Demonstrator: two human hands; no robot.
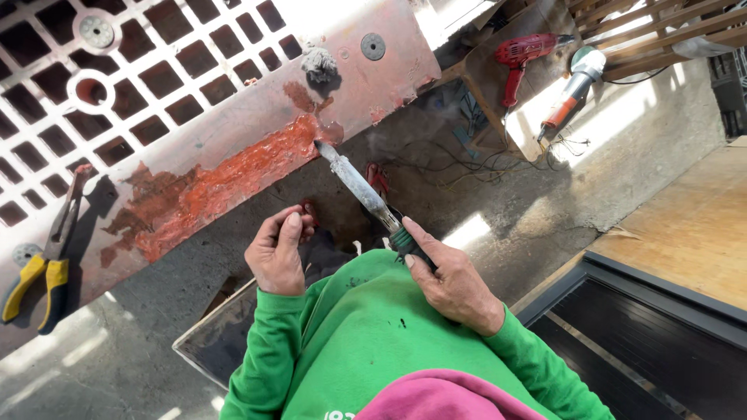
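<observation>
**Red, green and grey**

The metal grille panel is faded pink-red with a square lattice pattern and a glossy orange-red patch along its lower band. The knife has a dull grey, smeared blade and a dark green handle. The sleeves are bright green above a magenta garment. The pliers have yellow handles. The drill is red; the grinder is grey and orange. The floor is grey concrete.

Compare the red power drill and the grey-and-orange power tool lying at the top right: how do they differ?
The red power drill is red all over and pistol-shaped, with a bent handle; the grey-and-orange power tool is straight and tube-like. The drill lies partly in shade, the other tool in bright sun. Both lie unheld, far from either hand.
</observation>
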